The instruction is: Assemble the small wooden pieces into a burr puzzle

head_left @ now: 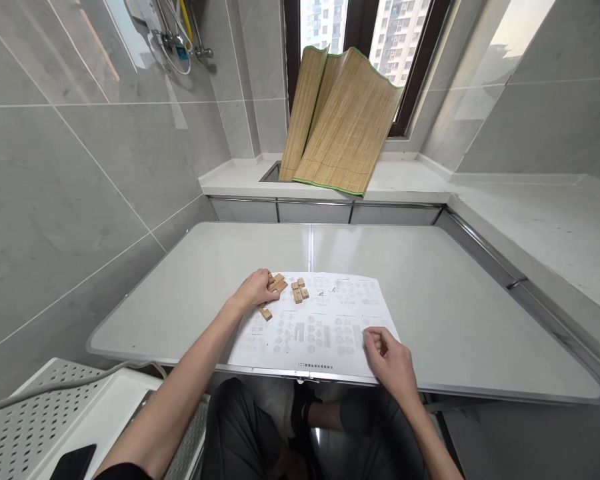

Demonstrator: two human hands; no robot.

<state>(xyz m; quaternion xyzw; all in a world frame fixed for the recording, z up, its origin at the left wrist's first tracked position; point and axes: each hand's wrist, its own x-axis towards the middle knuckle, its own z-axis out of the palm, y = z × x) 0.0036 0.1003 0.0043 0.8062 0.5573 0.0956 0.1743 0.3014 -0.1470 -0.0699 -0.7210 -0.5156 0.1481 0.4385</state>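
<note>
The left hand [256,289] is extended forward with the forearm angled up from the lower left, palm down; its fingers are curled over a small cluster of wooden blocks [277,283], gripping them against the printed sheet [325,327]. One single wooden block [265,313] lies just below this hand, touching the sheet's left portion. A second group of blocks [299,291] sits just to the right of the left hand, apart from it. The right hand [390,360] rests at the near right corner of the sheet, fingers loosely curled, holding nothing; its fingertips touch the paper. The sheet lies flat on a white bench [455,313], between both hands. Beyond the hands, a rolled bamboo mat [343,127] leans against a window [370,33] above a counter ledge [410,183]. Grey tiled walls [80,167] enclose the room.
</note>
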